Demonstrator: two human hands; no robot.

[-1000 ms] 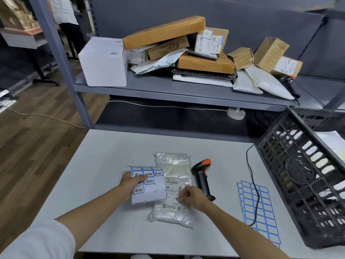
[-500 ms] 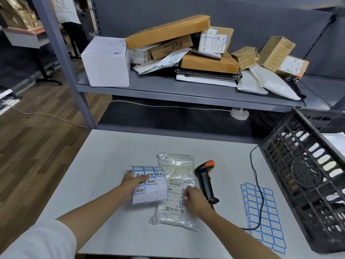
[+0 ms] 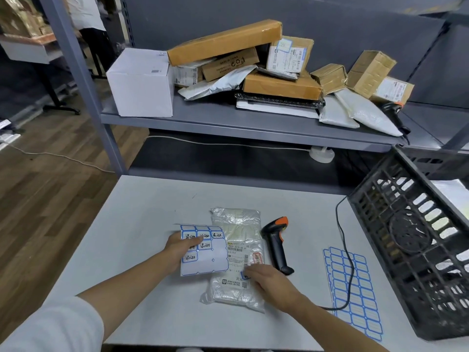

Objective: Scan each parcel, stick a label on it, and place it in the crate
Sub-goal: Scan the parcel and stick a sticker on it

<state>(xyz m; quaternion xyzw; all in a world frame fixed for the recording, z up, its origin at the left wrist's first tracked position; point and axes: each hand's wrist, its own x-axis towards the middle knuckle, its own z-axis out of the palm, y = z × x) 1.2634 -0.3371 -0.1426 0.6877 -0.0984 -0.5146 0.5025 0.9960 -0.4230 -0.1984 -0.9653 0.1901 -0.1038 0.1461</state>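
Head view: left hand (image 3: 179, 247) flat, pinning the sheet (image 3: 205, 252); right hand (image 3: 266, 276) presses a label (image 3: 245, 275) onto the parcel (image 3: 237, 255), fingers uncurled.

A glossy, crinkled plastic parcel (image 3: 236, 255) is seen on a matt, smooth table (image 3: 142, 214); the crate (image 3: 416, 240) is moulded black plastic.
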